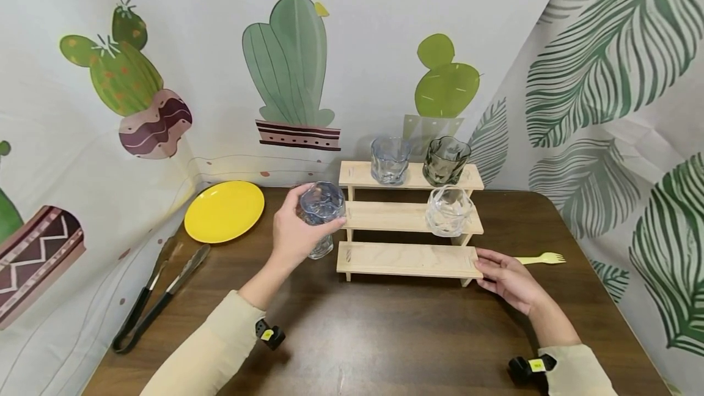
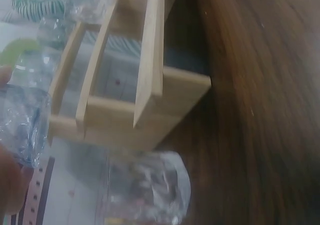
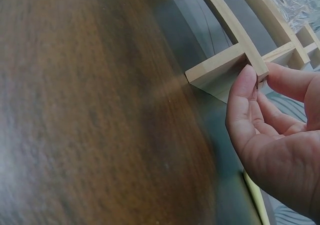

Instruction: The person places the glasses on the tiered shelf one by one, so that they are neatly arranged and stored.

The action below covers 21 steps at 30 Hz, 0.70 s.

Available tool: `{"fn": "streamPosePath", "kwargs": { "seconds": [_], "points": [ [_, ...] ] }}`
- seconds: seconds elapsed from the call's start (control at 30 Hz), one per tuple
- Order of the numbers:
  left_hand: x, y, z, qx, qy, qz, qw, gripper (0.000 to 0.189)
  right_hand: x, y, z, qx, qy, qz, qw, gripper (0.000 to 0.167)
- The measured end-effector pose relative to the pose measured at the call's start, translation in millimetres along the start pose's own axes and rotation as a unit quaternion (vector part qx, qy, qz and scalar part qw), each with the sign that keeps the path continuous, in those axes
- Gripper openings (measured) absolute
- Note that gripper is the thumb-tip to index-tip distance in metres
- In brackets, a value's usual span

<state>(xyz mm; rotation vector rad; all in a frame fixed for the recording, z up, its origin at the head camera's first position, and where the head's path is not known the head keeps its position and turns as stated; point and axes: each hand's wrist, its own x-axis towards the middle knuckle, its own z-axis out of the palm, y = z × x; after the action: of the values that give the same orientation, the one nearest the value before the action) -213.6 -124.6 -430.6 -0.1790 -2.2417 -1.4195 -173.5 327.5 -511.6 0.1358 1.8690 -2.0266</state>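
My left hand (image 1: 299, 231) grips a bluish glass (image 1: 323, 201) between thumb and fingers, level with the middle tier of a three-tier wooden rack (image 1: 407, 258). Below it, another clear glass (image 2: 150, 187) stands on the table at the rack's left side, partly hidden in the head view. My right hand (image 1: 508, 278) pinches the right end of the rack's lowest shelf, thumb and finger on either face in the right wrist view. On the top shelf sit a pale blue glass (image 1: 390, 161) and a smoky grey glass (image 1: 447, 161). A clear glass (image 1: 448, 211) rests at the middle shelf's right end.
A yellow plate (image 1: 224, 211) lies at the table's back left, with black-handled tongs (image 1: 159, 301) in front of it. A light green fork (image 1: 544, 258) lies right of the rack, partly behind my right hand. A printed cloth (image 1: 209, 78) hangs behind the brown table (image 1: 352, 335).
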Motion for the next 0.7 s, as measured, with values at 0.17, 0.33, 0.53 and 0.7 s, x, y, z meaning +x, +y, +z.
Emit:
{"fn": "streamPosePath", "kwargs": {
  "seconds": [0.17, 0.33, 0.53, 0.7],
  "points": [
    [1.1, 6.8, 22.6, 0.005, -0.037, 0.002, 0.9993, 0.089, -0.4, 0, 0, 0.002, 0.0, -0.001, 1.0, 0.069],
    [0.4, 12.4, 44.3, -0.008, -0.074, 0.015, 0.9971, 0.088, -0.8, 0, 0, 0.004, 0.001, -0.001, 1.0, 0.068],
    [0.6, 20.5, 67.5, -0.02, -0.095, 0.013, 0.9952, 0.086, -0.6, 1, 1, 0.0, 0.004, -0.004, 1.0, 0.069],
    [1.2, 25.5, 83.8, -0.015, -0.105, 0.013, 0.9943, 0.085, -0.2, 1, 1, -0.005, 0.008, -0.004, 0.9999, 0.07]
  ]
}}
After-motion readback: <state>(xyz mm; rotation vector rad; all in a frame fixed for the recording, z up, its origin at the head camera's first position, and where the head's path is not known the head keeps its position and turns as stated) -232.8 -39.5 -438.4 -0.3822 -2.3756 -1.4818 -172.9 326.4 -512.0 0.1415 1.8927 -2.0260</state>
